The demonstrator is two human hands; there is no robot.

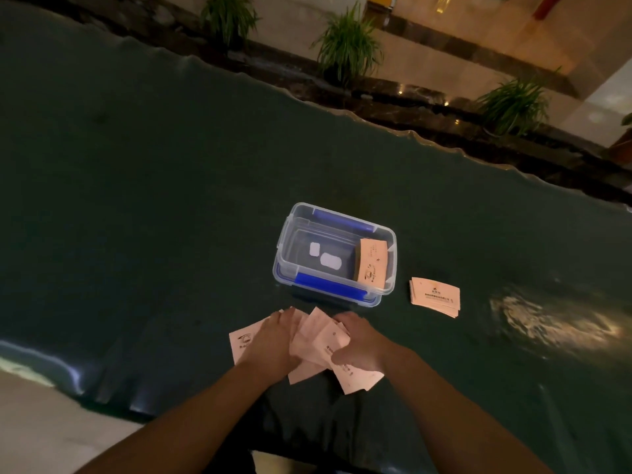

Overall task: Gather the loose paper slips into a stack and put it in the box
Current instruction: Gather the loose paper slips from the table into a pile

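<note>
Several loose pink paper slips lie fanned out on the dark table, just in front of the box. My left hand presses on their left side and my right hand grips their right side, fingers curled over the edges. The clear plastic box with blue clips stands open behind them. Inside it, a stack of slips leans against the right wall. Another neat stack of slips rests on the table to the right of the box.
The dark green table has a wavy far edge. Beyond it stand several potted plants on a dark ledge. A bright light reflection glares on the table at the right. Pale floor shows at the lower left.
</note>
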